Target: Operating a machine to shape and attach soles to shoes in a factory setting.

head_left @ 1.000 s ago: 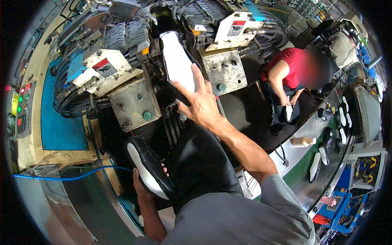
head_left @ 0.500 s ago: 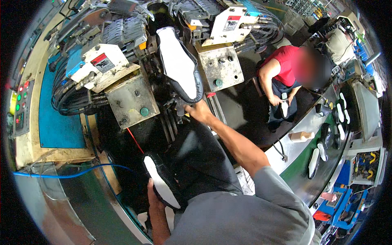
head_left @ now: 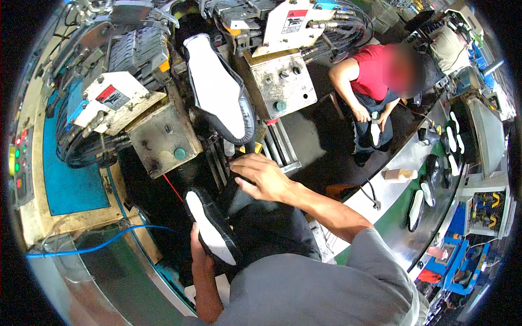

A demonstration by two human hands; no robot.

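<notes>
My left hand (head_left: 199, 244) grips a black shoe upper with a white bottom (head_left: 211, 228), held over my lap. Its fingers are mostly hidden beneath the shoe; the thumb lies along its edge. Ahead, a larger-looking black shoe upper with a white bottom (head_left: 217, 89) sits sole up in the machine, between two metal control boxes. My right hand (head_left: 263, 176) is just below that shoe's near end, palm down. Its fingers stretch leftward over a dark machine part, with the thumb apart, and nothing shows in its grasp.
Metal control boxes with green buttons stand left (head_left: 166, 138) and right (head_left: 280, 84) of the machine's shoe. A blue hose (head_left: 109, 242) crosses at left. A co-worker in a red top (head_left: 370, 70) handles a shoe at right. Several shoes lie along the green-topped bench (head_left: 394, 214).
My right hand has drawn back toward me from beside the machine's shoe, its fingers now stretched out. The view has shifted, and my left hand keeps its hold on the shoe upper.
</notes>
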